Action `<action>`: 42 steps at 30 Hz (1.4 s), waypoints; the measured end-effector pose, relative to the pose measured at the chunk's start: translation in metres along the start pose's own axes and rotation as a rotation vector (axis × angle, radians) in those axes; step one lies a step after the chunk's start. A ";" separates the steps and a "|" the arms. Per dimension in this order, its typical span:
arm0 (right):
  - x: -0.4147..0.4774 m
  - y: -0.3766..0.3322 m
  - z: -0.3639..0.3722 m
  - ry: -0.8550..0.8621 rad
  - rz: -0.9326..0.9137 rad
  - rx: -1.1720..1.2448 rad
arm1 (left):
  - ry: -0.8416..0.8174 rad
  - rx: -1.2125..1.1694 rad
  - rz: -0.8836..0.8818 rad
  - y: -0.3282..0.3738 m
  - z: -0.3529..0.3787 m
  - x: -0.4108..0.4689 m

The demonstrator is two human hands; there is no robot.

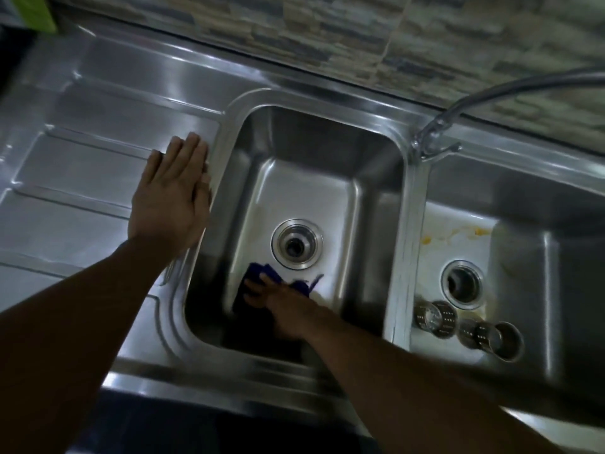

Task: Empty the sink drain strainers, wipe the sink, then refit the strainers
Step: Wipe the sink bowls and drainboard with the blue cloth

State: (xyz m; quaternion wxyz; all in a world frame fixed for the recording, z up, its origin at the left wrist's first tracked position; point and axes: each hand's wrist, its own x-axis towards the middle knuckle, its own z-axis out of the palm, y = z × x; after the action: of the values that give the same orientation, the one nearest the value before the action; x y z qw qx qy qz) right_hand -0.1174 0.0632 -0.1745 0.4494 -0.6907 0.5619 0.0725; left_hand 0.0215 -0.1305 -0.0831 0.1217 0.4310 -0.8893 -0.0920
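A steel double sink fills the view. My right hand [281, 308] presses a dark blue cloth [253, 291] flat on the floor of the left basin [311, 178], just below its open drain [296, 244]. My left hand [173, 191] lies flat, fingers together, on the drainboard [82, 178] at the left basin's rim. The right basin [523, 208] has an open drain [462, 283] and yellowish stains [458, 235] on its floor. Two steel strainers lie on their sides there: one [434, 318] near the divider, the other [491, 339] to its right.
The tap [435, 139] rises from the back ledge between the basins, and its spout arcs off to the right. A tiled wall [327, 34] runs behind the sink. A green object [32, 11] stands at the far left corner.
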 end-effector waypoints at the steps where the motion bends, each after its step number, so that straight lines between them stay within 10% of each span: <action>1: -0.008 -0.005 -0.002 -0.022 0.027 0.065 | -0.012 0.010 0.002 0.000 0.000 -0.001; 9: -0.102 -0.011 -0.030 0.121 0.257 0.641 | -0.156 -0.097 -0.176 0.047 -0.007 0.001; 23: -0.291 0.093 -0.081 0.858 0.218 1.704 | -0.307 -0.417 -0.181 0.258 0.030 -0.023; 33: -0.227 0.206 -0.094 1.177 0.595 1.058 | -0.269 -0.204 0.061 0.340 0.090 0.025; 38: -0.143 0.243 -0.070 0.691 0.540 0.184 | -0.222 -0.032 0.054 0.339 0.105 0.025; 42: -0.113 0.251 -0.036 0.701 0.516 -0.061 | -0.238 0.009 0.048 0.341 0.104 0.026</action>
State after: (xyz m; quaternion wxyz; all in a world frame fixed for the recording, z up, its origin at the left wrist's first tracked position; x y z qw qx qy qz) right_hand -0.3836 0.1274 -0.2204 0.1777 -0.5235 0.8323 -0.0398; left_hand -0.2790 0.0634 -0.0870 0.0155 0.3961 -0.9080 -0.1358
